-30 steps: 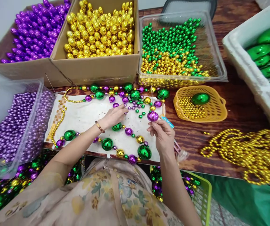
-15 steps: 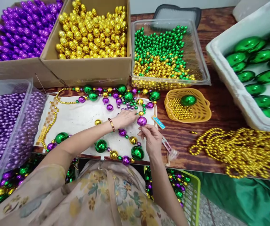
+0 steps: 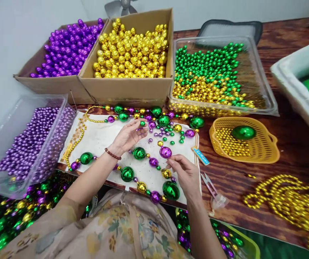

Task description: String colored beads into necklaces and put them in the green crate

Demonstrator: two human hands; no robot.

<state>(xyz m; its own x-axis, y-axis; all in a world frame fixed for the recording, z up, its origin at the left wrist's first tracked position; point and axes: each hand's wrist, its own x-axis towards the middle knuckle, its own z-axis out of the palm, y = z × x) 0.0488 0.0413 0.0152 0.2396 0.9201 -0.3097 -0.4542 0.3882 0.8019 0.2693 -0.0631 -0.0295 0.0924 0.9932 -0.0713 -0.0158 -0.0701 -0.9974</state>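
My left hand (image 3: 131, 137) is raised over the white cloth (image 3: 108, 136), its fingers curled, with a small green bead (image 3: 142, 123) at the fingertips. My right hand (image 3: 186, 173) pinches with thumb and forefinger just below a large purple bead (image 3: 165, 152) on a bead strand. A small gold bead (image 3: 160, 143) sits directly above that purple one. The strand's green ball (image 3: 171, 190) and other gold and purple beads curve along the cloth's front edge. Loose small green beads (image 3: 172, 142) lie beyond my right hand. Any thread between the hands is too fine to make out.
Behind the cloth stand boxes of purple beads (image 3: 68, 50) and gold beads (image 3: 132, 54), plus a clear tub (image 3: 271, 106). An orange basket (image 3: 274, 154), thread snips (image 3: 209, 185) and gold bead chains (image 3: 283, 194) lie right. A tub of lilac beads (image 3: 35, 144) stands left.
My left hand has moved left and away from the purple bead, with the green bead at its fingertips. My right hand stays by the purple bead. The view has shifted left.
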